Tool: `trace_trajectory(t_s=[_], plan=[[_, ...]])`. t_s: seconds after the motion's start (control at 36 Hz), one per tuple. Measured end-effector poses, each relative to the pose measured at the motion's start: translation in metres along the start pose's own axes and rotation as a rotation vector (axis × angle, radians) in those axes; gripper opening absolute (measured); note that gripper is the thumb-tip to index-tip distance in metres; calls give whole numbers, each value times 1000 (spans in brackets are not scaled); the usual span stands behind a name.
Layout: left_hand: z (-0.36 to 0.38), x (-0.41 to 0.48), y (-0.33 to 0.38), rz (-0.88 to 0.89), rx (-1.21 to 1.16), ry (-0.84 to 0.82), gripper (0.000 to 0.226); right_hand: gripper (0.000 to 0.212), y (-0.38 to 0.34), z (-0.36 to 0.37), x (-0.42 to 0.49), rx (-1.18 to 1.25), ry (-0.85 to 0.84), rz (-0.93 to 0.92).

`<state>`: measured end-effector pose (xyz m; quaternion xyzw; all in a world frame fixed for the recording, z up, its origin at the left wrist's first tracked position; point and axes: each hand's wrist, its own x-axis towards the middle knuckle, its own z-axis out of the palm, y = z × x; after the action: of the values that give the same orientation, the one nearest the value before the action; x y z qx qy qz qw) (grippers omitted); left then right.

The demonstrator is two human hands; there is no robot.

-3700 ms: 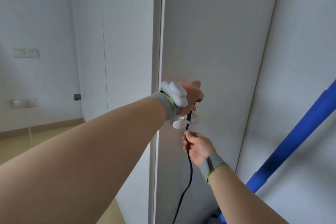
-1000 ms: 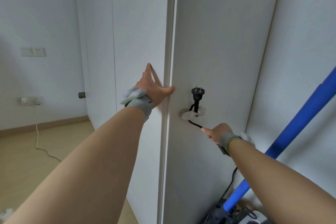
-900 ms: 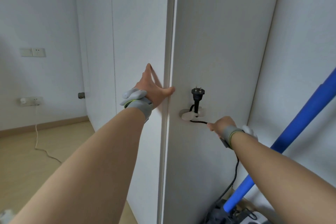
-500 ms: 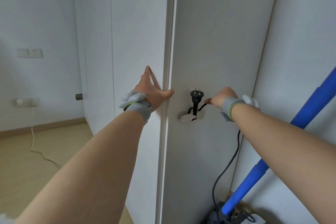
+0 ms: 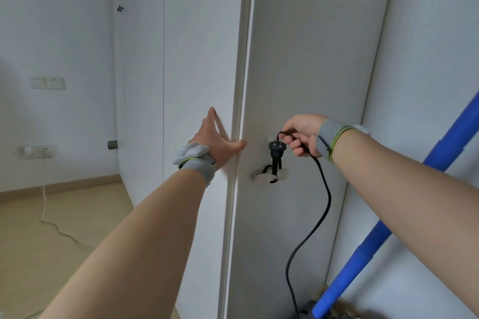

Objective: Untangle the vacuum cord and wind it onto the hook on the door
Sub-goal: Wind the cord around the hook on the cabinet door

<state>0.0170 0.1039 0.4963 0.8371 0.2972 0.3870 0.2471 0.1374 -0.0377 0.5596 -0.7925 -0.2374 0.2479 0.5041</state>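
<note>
Head view, door: the pale door [image 5: 298, 59] fills the middle, its near edge running from 12 to 6 o'clock.
Left hand: the left hand [image 5: 217, 142] is flat on the panel beside the door's edge. The fingers are straight and released, pointing to 12 o'clock, and the thumb reaches across to 3 o'clock onto the edge.
Hook: there's the white hook [image 5: 269, 176] on the door face, at 4 o'clock from the left hand.
Plug: the black plug [image 5: 276, 149] stands upright at 12 o'clock of the hook, prongs up, with a turn of dark cable looped round the hook below it.
Right hand: the right hand [image 5: 302, 134] is at 2 o'clock from the hook, just beside the plug, its fingers curled tight around the cord [image 5: 321, 215].
Cord: from that fist it sags toward 6 o'clock and runs out of frame at the bottom.
Blue pole: a blue pole [image 5: 388, 228] leans from 2 to 5 o'clock, right of the door.
Far left: at 9 o'clock are a wall socket [image 5: 39, 151] and a white cable [image 5: 51, 220] trailing over the floor.
</note>
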Motion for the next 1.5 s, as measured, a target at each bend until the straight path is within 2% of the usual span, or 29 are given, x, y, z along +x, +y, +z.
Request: trace_trajectory(t_s=[0.11, 0.42, 0.5, 0.78, 0.89, 1.0, 1.11, 1.22, 1.36, 1.47, 1.5], plan=[[0, 0, 0, -3, 2, 2, 103, 32, -4, 8, -5, -100, 36, -75], [1, 0, 0, 0, 15, 5, 104, 23, 32, 48, -22, -117, 6, -151], [1, 0, -1, 2, 4, 3, 104, 20, 47, 62, -18, -174, 16, -117], [2, 0, -2, 6, -18, -4, 102, 36, 87, 89, -5, -204, -89, 14], [2, 1, -2, 10, -20, 7, 102, 32, 98, 94, 5, -196, -85, 64], [3, 2, -3, 9, -19, 10, 102, 28, 114, 93, 18, -188, -30, 36], [5, 2, -4, 14, -20, 16, 101, 31, 128, 83, 29, -288, -4, 22], [6, 3, -4, 18, -25, 16, 101, 29, 141, 67, 40, -317, -45, 39], [7, 4, -5, 20, -24, 21, 100, 24, 151, 42, 53, -470, 97, 24], [8, 4, -5, 10, -16, 21, 101, 53, 163, 28, 74, -562, 233, 87], [8, 4, -5, 10, -17, 23, 101, 54, 165, 25, 80, -570, 255, 97]])
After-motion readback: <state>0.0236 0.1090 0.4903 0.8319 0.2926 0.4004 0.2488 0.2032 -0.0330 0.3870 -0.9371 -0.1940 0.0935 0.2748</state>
